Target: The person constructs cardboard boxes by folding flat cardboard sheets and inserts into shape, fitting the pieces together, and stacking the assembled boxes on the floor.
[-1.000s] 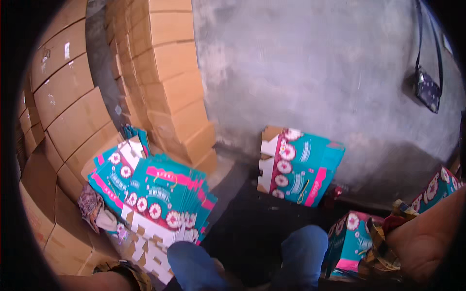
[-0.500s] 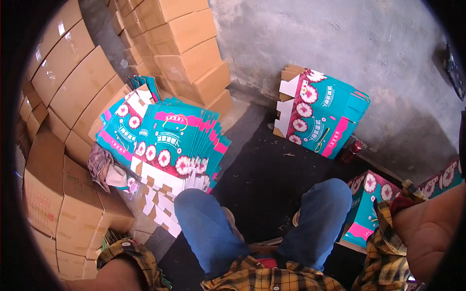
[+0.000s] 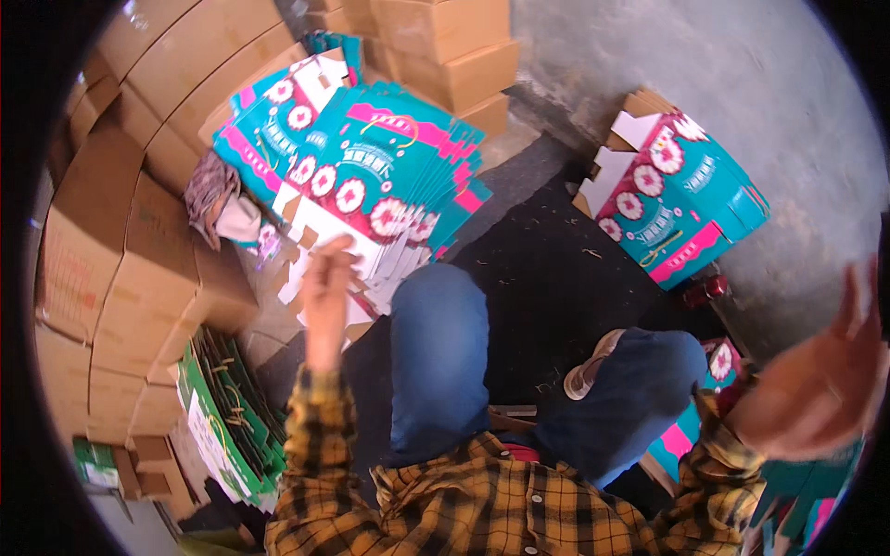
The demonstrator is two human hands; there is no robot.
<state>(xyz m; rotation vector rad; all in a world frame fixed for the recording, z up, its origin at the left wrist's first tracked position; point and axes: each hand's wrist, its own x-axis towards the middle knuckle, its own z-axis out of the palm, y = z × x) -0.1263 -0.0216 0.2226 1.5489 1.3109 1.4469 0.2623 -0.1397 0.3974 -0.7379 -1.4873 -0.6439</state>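
Observation:
My left hand (image 3: pixel 328 292) reaches out at the near side of a fanned stack of flat teal printed cartons (image 3: pixel 366 153). It is over their white flaps, with its fingers stretched forward and slightly blurred; nothing shows in it. Whether it touches the flaps I cannot tell. My right hand (image 3: pixel 811 389) is raised at the far right, smeared by motion, fingers apart, with nothing visible in it. Below it, partly hidden by my knee and arm, is a teal printed box (image 3: pixel 677 440). More teal cartons (image 3: pixel 797 491) lie at the lower right.
Another bundle of teal cartons (image 3: pixel 672 190) leans near the grey wall (image 3: pixel 649 56), with a red can (image 3: pixel 706 291) beside it. Brown boxes (image 3: pixel 88 241) are stacked at left. Green folded cartons (image 3: pixel 227 417) stand by my left arm. A patterned cloth (image 3: pixel 211 190) lies beside the stack.
My left hand has come up from the lower left to the carton stack. My right hand remains raised at the right, its fingers now showing. The view has shifted, revealing the green cartons.

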